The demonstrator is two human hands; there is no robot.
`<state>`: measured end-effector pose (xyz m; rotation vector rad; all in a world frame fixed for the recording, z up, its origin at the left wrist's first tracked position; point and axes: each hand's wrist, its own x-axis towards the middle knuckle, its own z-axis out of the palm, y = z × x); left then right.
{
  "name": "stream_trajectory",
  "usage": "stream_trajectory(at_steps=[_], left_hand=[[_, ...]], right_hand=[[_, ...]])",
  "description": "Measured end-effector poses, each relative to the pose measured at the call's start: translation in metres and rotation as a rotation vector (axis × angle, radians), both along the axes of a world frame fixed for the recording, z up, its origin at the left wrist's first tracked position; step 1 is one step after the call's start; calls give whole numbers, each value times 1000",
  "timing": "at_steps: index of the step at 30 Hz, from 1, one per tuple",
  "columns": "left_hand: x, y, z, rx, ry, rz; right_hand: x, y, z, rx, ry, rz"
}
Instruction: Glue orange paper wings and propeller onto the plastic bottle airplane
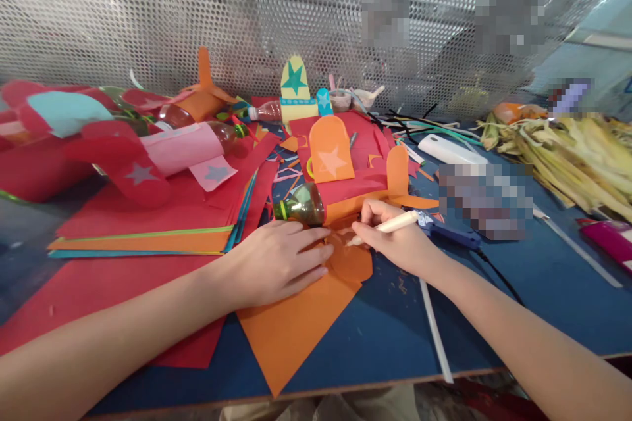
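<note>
My left hand (pixel 279 260) lies flat with fingers stretched out, pressing an orange paper sheet (pixel 296 325) onto the blue table. My right hand (pixel 392 237) is closed round a white pen (pixel 390 225), its tip touching the orange sheet just right of my left fingertips. Right behind both hands lies a plastic bottle (pixel 301 205) with a green cap, wrapped in red and orange paper with orange fins (pixel 332 156), like a plane.
Stacked red, orange and coloured sheets (pixel 148 227) lie at left. More bottle planes (pixel 162 148) sit behind them. A blue glue gun (pixel 447 231) with its cord, a white stick (pixel 434 329), dried leaves (pixel 567 151) and a perforated metal wall (pixel 197 13) surround the spot.
</note>
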<state>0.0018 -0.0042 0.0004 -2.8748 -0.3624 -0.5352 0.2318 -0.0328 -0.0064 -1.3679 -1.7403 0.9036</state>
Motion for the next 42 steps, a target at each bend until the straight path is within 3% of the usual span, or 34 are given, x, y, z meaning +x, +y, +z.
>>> stream_trajectory(at_steps=[42], left_hand=[[0,0,1,-10,-7,-5]], right_hand=[[0,-1,2,12,-23,18]])
